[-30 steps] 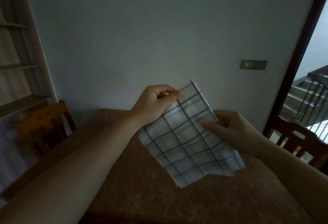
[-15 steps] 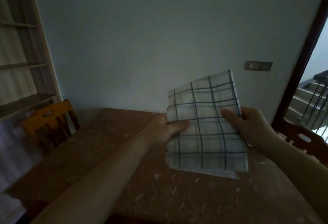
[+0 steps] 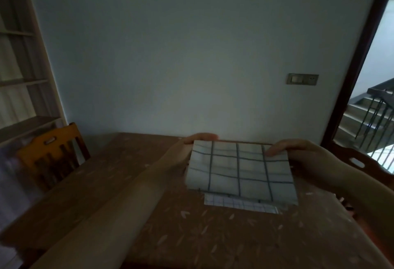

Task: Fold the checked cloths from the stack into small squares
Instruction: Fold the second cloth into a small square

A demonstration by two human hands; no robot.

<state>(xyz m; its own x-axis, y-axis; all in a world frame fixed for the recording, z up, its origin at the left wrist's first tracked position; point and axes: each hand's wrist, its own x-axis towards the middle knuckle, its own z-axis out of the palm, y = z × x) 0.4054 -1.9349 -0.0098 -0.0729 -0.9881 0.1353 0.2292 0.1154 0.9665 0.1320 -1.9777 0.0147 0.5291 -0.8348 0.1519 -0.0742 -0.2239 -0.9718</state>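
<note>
A: Change? The folded checked cloth (image 3: pixel 241 174) has dropped from upright to low over the table (image 3: pixel 128 183).
B: Left hand (image 3: pixel 198 140) and right hand (image 3: pixel 298 153) pinch its far corners above another cloth (image 3: pixel 241 203); set-down is near.

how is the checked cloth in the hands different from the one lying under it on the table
The held cloth has a large, dark grid; the lower cloth has a much finer, paler check. The held cloth is gripped at its top corners by the left hand and right hand; the lower cloth lies flat on the table, untouched and mostly hidden. Both are pale checked cloths.
</note>
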